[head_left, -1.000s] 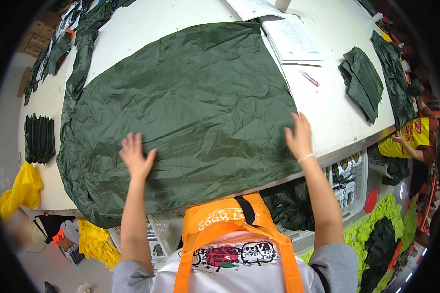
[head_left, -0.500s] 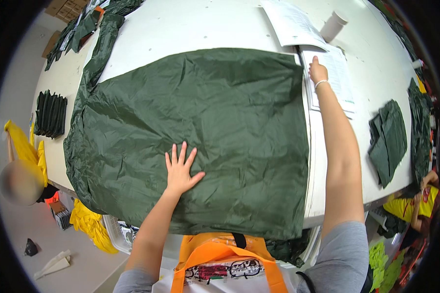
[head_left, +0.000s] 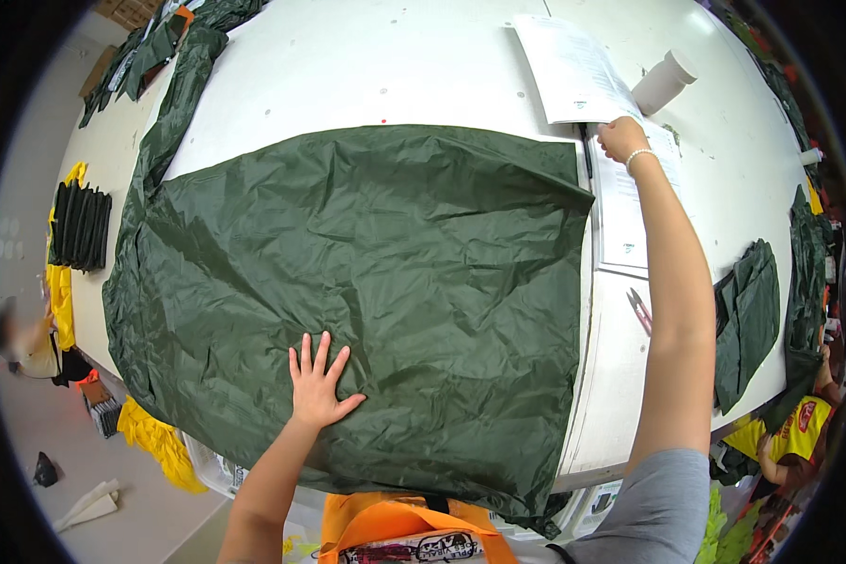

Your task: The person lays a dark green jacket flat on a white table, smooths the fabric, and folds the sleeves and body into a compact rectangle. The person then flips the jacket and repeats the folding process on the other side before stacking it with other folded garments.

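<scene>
A large dark green sheet of thin fabric [head_left: 423,254], creased and loosely spread, covers much of the white table. My left hand [head_left: 320,381] lies flat on its near part, fingers spread. Beyond the fabric's right edge, my right hand [head_left: 622,141] is over a stack of printed papers [head_left: 620,226], its fingers curled closed. It is at the lower corner of an upper paper sheet [head_left: 573,70] that is angled away from the stack. Whatever those fingers grip is hidden. A thin dark stick [head_left: 588,155] shows between the fabric and the papers.
Right of the papers are a white bottle [head_left: 665,83], small thread snips [head_left: 640,310] and folded green fabric [head_left: 747,320]. A stack of dark folded pieces [head_left: 82,226] stands at left. People [head_left: 30,343] are at both sides; yellow fabric [head_left: 160,442] hangs below left.
In the picture, my left hand and the fabric sit lower. My right hand has gone from thumb-up on the papers to curled fingers at the upper sheet's corner. The snips have come into view.
</scene>
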`<state>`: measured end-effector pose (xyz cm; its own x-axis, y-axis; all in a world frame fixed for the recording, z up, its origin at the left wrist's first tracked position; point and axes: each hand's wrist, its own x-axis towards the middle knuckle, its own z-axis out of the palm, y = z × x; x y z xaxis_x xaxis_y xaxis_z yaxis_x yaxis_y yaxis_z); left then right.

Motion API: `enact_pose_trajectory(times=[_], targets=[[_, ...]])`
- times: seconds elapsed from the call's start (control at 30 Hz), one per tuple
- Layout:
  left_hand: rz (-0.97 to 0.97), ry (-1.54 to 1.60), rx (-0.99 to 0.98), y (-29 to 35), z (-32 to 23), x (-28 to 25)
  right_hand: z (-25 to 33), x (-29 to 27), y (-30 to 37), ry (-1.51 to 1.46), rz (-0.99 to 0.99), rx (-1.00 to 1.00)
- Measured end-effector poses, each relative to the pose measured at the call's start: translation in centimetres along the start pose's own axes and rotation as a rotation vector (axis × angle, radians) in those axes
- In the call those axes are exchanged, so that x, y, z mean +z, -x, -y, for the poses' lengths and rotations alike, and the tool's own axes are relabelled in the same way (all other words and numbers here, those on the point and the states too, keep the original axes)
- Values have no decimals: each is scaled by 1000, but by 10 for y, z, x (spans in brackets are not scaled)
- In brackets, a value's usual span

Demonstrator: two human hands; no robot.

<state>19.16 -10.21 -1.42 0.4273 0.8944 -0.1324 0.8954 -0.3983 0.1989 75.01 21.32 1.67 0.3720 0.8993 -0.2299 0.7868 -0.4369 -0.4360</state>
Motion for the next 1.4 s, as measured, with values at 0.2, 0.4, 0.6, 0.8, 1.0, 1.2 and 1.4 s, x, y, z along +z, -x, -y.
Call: enact_pose_trajectory(times=[0.2, 0.4, 0.6, 0.8, 1.0, 1.2, 1.4], targets=[[2, -18, 2, 0, 2, 2, 33, 29, 40, 130, 497, 74], [20, -36, 9, -1, 2, 1, 8, 53, 24, -121, 241, 4], [-11, 13, -11, -3, 0, 0, 9, 14, -11, -787, -185, 352], [21, -7, 8, -4, 0, 1, -17, 37, -45, -1114, -224, 610], [14, -28, 19, -13, -1, -4, -29, 36, -22, -990, -274, 410], [-34, 12, 1, -13, 3, -5, 49, 88, 266, -222, -95, -652], [-128, 179, 62, -1, 20, 2, 48, 170, 426, 302, 231, -708]])
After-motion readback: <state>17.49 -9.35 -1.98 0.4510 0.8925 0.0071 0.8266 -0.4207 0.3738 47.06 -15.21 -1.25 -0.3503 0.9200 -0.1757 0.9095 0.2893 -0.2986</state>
